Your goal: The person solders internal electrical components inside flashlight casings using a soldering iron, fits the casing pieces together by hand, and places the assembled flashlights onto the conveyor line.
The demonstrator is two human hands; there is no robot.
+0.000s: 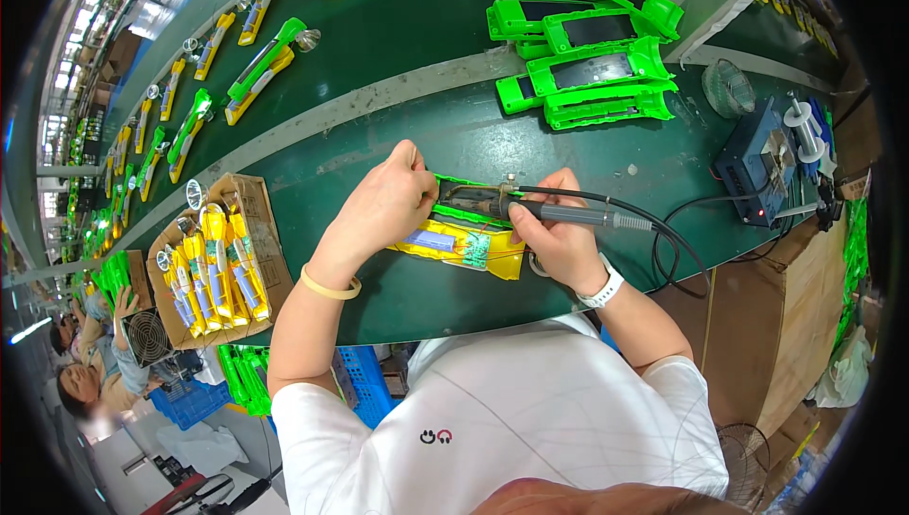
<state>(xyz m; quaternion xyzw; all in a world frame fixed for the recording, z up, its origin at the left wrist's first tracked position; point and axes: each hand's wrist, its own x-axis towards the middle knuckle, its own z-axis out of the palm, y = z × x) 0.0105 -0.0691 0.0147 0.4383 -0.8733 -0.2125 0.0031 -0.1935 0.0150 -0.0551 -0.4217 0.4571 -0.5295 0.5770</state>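
My right hand (559, 240) is closed round the soldering iron (568, 214), left hand (383, 207) pinching thin solder wire at twelve o'clock over the open yellow torch (464, 248) — light, fragile plastic, so I'd grip its edges.

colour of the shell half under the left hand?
Yellow shell half, with a blue cylinder inside, lying below the left hand. Head view shows it.

A long plastic yellow shell (461, 248) is lying on a dark green table (398, 108) near bright green plastic covers (592, 70).
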